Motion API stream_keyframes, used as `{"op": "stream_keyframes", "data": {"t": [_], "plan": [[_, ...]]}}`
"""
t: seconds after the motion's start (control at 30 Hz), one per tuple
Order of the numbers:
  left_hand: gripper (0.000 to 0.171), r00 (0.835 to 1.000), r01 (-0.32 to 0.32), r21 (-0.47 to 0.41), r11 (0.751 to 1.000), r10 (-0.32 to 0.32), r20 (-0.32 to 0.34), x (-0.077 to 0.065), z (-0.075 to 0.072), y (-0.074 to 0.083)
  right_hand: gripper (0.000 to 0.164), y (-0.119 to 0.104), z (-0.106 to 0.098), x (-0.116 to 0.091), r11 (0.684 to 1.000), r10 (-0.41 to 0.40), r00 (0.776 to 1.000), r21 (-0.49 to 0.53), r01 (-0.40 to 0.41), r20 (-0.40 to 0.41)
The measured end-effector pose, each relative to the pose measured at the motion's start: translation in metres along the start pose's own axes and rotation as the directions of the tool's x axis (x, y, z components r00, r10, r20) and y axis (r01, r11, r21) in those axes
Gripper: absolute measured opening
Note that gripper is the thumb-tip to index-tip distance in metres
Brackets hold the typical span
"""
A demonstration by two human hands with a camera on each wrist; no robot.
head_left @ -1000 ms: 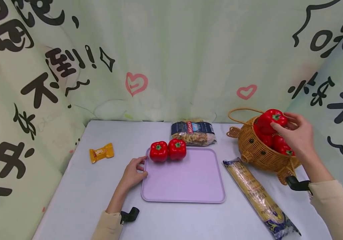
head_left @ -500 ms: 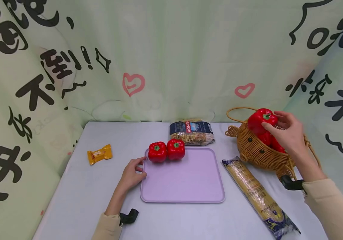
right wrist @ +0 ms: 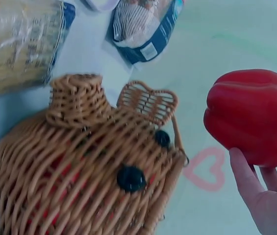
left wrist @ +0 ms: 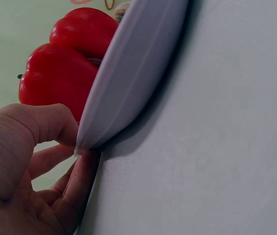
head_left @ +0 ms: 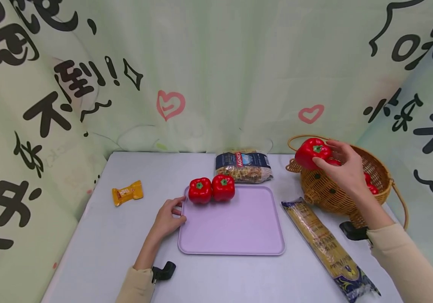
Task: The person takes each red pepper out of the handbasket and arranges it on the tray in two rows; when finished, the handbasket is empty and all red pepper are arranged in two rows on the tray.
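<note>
My right hand [head_left: 343,166] holds a red bell pepper [head_left: 310,153] by its side, raised over the left rim of the wicker basket [head_left: 330,193]. The right wrist view shows this pepper [right wrist: 253,117] off to the side of the basket, fingers and thumb against it. More red peppers [head_left: 370,183] lie inside the basket, partly hidden. My left hand [head_left: 168,219] pinches the left edge of the lilac tray [head_left: 235,229]; in the left wrist view the thumb and fingers meet at its rim [left wrist: 128,73]. Two red peppers [head_left: 200,190] stand side by side at the tray's back left.
Behind the tray lies a bag of pasta [head_left: 243,167] with a dark label. A long pack of spaghetti [head_left: 330,250] lies slanted between tray and basket. An orange-wrapped snack [head_left: 127,193] is at the left. A printed curtain [head_left: 231,75] surrounds the table.
My right hand has carried the pepper leftward, from above the basket's opening to its left rim, uncovering more of the basket. My left hand stays at the tray's edge.
</note>
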State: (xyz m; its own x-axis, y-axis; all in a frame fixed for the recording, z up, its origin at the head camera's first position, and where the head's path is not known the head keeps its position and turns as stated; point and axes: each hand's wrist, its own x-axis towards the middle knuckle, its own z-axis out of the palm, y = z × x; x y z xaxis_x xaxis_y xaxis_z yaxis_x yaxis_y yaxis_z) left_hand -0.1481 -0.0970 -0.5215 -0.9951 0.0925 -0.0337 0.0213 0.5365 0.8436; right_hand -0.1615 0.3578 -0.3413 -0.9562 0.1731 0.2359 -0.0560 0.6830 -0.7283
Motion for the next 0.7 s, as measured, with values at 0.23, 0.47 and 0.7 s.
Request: {"op": "stream_keyframes", "data": {"t": [0.23,0.47,0.7], "plan": [[0.06,1.0,-0.007,-0.005,1.0,0.007,0.002,0.0,0.001,-0.001,0.066,-0.002,0.021,-0.001,0.999,-0.028,0.999,0.017,0.028,0.042],[0.06,1.0,-0.013,-0.006,1.0,0.013,-0.007,0.002,0.001,0.001,0.066,-0.005,0.049,0.001,0.997,-0.029,0.995,0.07,0.023,0.095],[0.06,1.0,-0.016,-0.005,1.0,0.016,-0.002,0.0,0.0,0.001,0.062,-0.002,0.078,-0.004,0.989,-0.035,0.99,0.149,0.014,0.137]]}}
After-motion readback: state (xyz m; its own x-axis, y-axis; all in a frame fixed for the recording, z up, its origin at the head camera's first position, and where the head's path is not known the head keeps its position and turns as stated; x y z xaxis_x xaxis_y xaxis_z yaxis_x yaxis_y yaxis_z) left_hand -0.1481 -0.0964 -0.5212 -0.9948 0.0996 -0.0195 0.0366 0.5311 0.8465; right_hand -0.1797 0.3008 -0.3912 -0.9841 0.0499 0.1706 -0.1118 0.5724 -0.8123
